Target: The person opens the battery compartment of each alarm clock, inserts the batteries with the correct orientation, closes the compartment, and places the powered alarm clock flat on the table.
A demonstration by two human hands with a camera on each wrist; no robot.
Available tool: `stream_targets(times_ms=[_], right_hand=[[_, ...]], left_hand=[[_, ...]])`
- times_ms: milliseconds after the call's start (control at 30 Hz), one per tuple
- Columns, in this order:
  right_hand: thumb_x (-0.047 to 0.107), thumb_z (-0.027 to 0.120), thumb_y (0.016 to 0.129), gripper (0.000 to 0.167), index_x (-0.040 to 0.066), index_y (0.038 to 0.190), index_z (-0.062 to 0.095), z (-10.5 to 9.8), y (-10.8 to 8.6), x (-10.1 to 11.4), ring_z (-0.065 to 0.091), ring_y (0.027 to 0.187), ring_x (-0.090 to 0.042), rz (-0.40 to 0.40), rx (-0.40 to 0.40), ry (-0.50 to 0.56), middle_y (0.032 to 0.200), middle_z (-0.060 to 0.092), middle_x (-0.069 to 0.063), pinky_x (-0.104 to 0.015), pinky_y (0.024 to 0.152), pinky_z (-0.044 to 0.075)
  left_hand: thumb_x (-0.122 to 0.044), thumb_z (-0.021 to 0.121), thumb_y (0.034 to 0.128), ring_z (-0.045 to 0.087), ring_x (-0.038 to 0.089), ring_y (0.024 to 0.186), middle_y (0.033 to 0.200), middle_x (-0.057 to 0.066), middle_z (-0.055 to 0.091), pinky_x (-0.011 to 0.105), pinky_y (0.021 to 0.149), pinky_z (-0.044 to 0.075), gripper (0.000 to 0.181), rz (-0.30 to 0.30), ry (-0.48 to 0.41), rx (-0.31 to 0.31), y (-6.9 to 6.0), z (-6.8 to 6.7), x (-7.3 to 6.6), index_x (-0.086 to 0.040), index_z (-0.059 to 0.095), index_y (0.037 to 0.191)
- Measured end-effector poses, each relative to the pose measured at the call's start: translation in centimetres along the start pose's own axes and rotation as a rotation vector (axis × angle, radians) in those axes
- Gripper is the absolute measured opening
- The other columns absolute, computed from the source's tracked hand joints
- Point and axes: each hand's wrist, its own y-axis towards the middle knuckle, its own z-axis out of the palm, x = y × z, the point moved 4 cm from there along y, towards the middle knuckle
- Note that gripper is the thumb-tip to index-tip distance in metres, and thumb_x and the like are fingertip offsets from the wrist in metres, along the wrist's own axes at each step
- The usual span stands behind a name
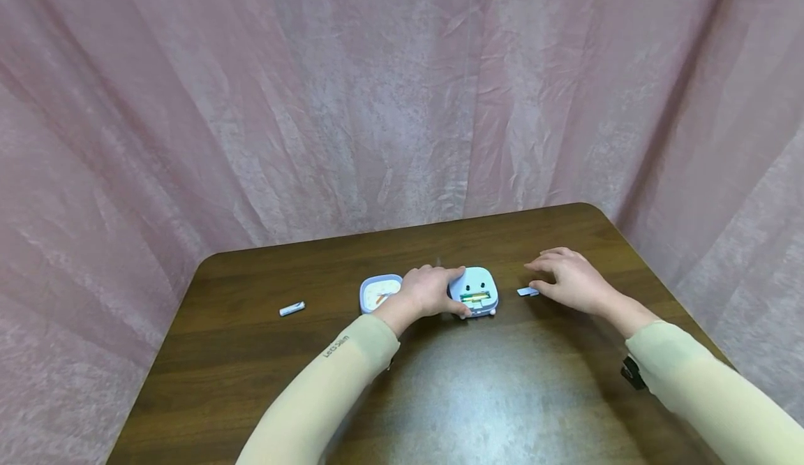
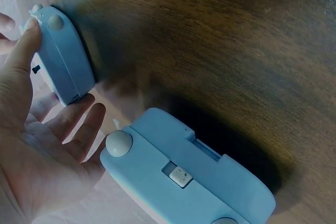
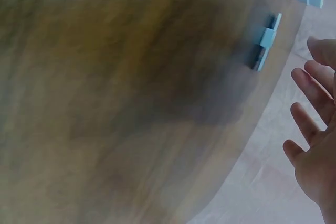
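Observation:
My left hand grips a pale blue alarm clock by its side, thumb at the near edge and fingers at the far edge. The clock's back faces up, and a green-and-gold battery lies in its uncovered compartment. A second blue clock sits face up beside the left wrist, partly hidden; its feet and a small white switch show in the left wrist view. My right hand, fingers loosely bent, hovers by a small blue battery cover on the table. Contact with it cannot be made out.
A loose white battery lies on the left part of the dark wooden table. Pink curtains hang just behind the table's far edge and along the sides.

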Motion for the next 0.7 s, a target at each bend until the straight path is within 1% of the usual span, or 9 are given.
stream_targets(times_ms=[167, 300, 400, 500, 633, 700], right_hand=[[0.017, 0.078, 0.09, 0.03, 0.008, 0.119, 0.077, 0.2, -0.9, -0.3, 0.054, 0.125, -0.039, -0.039, -0.061, -0.068, 0.118, 0.073, -0.01, -0.061, 0.105, 0.035], [0.014, 0.082, 0.086, 0.025, 0.011, 0.11, 0.08, 0.3, -1.4, -0.4, 0.06, 0.114, -0.035, -0.099, -0.123, -0.121, 0.107, 0.075, -0.006, -0.058, 0.1, 0.041], [0.013, 0.085, 0.083, 0.024, 0.012, 0.107, 0.082, 0.5, -1.7, -0.4, 0.061, 0.106, -0.032, -0.14, -0.148, -0.156, 0.1, 0.075, -0.002, -0.055, 0.096, 0.044], [0.012, 0.086, 0.08, 0.025, 0.011, 0.105, 0.081, 0.8, -1.9, -0.4, 0.062, 0.103, -0.032, -0.166, -0.151, -0.188, 0.097, 0.074, -0.001, -0.056, 0.101, 0.042], [0.013, 0.088, 0.079, 0.024, 0.01, 0.102, 0.081, 1.4, -2.0, -0.2, 0.062, 0.104, -0.033, -0.19, -0.147, -0.23, 0.095, 0.074, -0.002, -0.06, 0.108, 0.036], [0.013, 0.088, 0.079, 0.023, 0.01, 0.1, 0.081, 1.6, -2.0, -0.1, 0.062, 0.104, -0.033, -0.197, -0.145, -0.242, 0.095, 0.074, -0.002, -0.06, 0.109, 0.036]], left_hand=[[-0.074, 0.074, 0.0773, 0.058, 0.023, 0.114, 0.144, -0.006, 0.06, 0.04, 0.087, 0.048, 0.097, -0.005, 0.009, -0.002, -0.1, 0.0, -0.1, -0.032, 0.042, 0.158], [-0.074, 0.074, 0.0777, 0.058, 0.023, 0.115, 0.145, -0.006, 0.059, 0.04, 0.087, 0.048, 0.097, -0.005, 0.01, -0.004, -0.2, 0.1, -0.2, -0.032, 0.041, 0.158], [-0.074, 0.073, 0.0778, 0.058, 0.023, 0.114, 0.145, -0.006, 0.059, 0.04, 0.087, 0.047, 0.097, -0.005, 0.009, -0.005, -0.2, 0.1, -0.1, -0.032, 0.041, 0.158], [-0.074, 0.074, 0.0773, 0.058, 0.022, 0.114, 0.144, -0.005, 0.06, 0.039, 0.087, 0.047, 0.097, -0.009, 0.011, -0.005, -0.2, 0.1, -0.1, -0.032, 0.041, 0.158], [-0.074, 0.073, 0.0779, 0.058, 0.022, 0.115, 0.144, -0.005, 0.06, 0.039, 0.087, 0.048, 0.096, -0.009, 0.014, -0.003, -0.2, 0.1, -0.1, -0.032, 0.041, 0.158], [-0.074, 0.073, 0.0786, 0.058, 0.022, 0.115, 0.145, -0.005, 0.059, 0.04, 0.088, 0.048, 0.096, -0.006, 0.014, -0.001, -0.3, 0.1, -0.1, -0.032, 0.041, 0.159]])
